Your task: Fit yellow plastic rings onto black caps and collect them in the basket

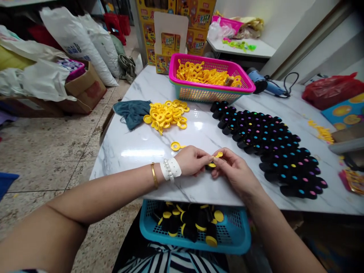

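Note:
My left hand [193, 161] and my right hand [234, 168] meet over the table's front part. Their fingertips pinch a small piece, a yellow plastic cap [218, 154] with a black part under it, mostly hidden by the fingers. A single yellow ring with a tab [175, 146] lies just beyond my left wrist. Farther back is a heap of yellow rings with tabs [167, 115]. To the right stand rows of black cylinders [261, 132] with coloured dots on top. Below the table edge, a blue basket [236, 242] holds black cylinders with yellow caps [189, 232].
A pink-rimmed basket [212, 86] of yellow pieces stands at the back, beside a blue corded tool [265, 84]. A dark cloth [132, 113] lies at the left edge. Printed yellow boxes [196, 38] are stacked behind. A red bag [331, 91] sits at the right.

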Action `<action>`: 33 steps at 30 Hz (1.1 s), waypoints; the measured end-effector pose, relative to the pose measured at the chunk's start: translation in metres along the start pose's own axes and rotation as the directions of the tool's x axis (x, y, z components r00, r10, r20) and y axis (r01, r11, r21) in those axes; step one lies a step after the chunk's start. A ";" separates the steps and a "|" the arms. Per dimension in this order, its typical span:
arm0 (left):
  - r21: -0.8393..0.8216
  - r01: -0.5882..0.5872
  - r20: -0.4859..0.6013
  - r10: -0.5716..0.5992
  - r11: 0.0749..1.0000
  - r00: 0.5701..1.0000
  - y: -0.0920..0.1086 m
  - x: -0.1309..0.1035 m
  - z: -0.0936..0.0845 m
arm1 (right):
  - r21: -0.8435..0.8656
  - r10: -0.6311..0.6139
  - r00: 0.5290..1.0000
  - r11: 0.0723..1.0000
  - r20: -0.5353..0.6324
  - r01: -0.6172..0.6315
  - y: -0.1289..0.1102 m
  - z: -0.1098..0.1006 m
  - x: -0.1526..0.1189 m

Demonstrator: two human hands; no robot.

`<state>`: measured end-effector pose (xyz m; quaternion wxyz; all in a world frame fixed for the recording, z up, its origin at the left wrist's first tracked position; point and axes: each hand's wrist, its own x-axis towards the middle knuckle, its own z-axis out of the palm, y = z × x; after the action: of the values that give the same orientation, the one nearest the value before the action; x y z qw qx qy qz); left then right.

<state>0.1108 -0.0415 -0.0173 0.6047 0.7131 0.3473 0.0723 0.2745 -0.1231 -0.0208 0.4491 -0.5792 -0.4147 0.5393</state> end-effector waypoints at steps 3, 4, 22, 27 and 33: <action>0.079 -0.043 -0.163 0.055 0.996 0.985 -0.003 -0.005 0.004 | -0.042 -0.050 0.995 0.998 -0.087 0.047 0.003 0.007 -0.013; 0.128 -0.075 -0.222 0.102 0.989 0.970 -0.003 -0.008 0.006 | -0.038 -0.067 0.992 0.997 -0.108 0.063 0.004 0.009 -0.018; -0.526 0.221 0.359 -0.021 0.821 0.933 0.002 -0.006 0.008 | 0.342 -0.022 0.990 0.937 -0.141 0.069 0.014 0.014 -0.016; -0.600 0.232 0.377 0.015 0.766 0.926 0.002 -0.006 0.001 | 0.188 -0.049 0.972 0.978 -0.229 0.093 0.006 0.014 -0.016; -0.651 0.269 0.390 0.009 0.710 0.921 0.003 -0.007 -0.005 | -0.070 -0.268 0.920 0.963 -0.287 0.259 -0.001 0.027 -0.018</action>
<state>0.1038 -0.0420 -0.0112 0.8842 0.4081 0.2266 0.0195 0.2462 -0.1379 -0.0161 0.5651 -0.5988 -0.4257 0.3754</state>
